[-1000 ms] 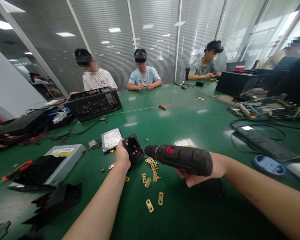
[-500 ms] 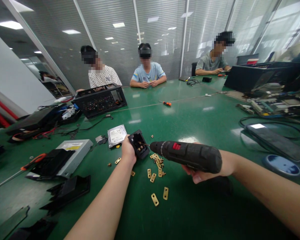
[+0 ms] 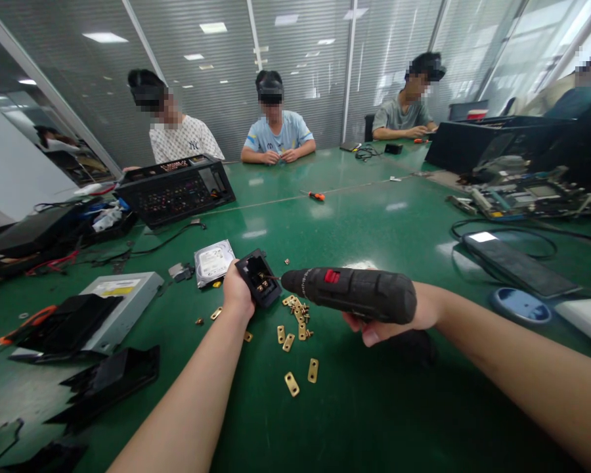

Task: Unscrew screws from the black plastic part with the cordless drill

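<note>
My left hand (image 3: 238, 292) is closed around a small black plastic housing (image 3: 259, 278), tilted so its open side faces the drill. Inside the housing sit several brass screws and terminals (image 3: 262, 285). Gripped by its handle in my right hand (image 3: 374, 330) is a black cordless drill (image 3: 349, 291) with a red switch on top. Its thin bit points left into the housing; whether the tip touches a screw I cannot tell. Below the drill's chuck lies a pile of brass plates and screws (image 3: 299, 314), with two loose brass plates (image 3: 291, 383) nearer me.
A hard drive (image 3: 214, 263) lies behind my left hand; an optical drive (image 3: 123, 295) and black plastic pieces (image 3: 113, 381) are further left. Across the green table stand two black computer cases (image 3: 177, 192). An orange screwdriver (image 3: 316, 196) lies mid-table. Several people sit around it.
The whole view has shifted, so everything appears further left and slightly higher. Both hands keep their holds, and the drill stays pointed into the housing.
</note>
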Available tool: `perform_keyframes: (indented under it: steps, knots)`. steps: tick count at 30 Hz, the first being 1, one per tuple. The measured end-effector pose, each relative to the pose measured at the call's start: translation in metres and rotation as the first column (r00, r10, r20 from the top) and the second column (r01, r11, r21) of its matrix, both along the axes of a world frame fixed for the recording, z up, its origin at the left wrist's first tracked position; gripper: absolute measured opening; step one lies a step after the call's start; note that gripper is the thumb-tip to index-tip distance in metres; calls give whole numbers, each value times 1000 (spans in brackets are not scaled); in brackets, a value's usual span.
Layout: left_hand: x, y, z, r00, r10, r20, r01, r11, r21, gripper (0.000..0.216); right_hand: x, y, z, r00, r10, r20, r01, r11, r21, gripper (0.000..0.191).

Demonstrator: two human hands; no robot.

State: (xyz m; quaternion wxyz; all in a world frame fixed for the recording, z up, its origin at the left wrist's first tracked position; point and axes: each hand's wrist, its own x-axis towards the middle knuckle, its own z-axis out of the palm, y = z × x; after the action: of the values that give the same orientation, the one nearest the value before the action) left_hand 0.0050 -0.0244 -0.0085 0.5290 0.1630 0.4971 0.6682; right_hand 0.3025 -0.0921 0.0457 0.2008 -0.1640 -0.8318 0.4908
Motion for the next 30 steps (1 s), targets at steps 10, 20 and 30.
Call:
perform_keyframes:
  steps: [10,20,30]
  knots:
    - [2,-1,1,1000,7,3,-7,1000,9,13,-3,-3,0,999,-5,-44,6,1000,28,31]
    - [4,-1,4,1000,26,5,-26,1000,-3,17,-3,-4,2,999,0,-43,2,999,45,32]
    - [3,0,2,1000,6,-4,-6,1000,-27,21,0,-2,5,1000,17,-4,-17,999,36,31]
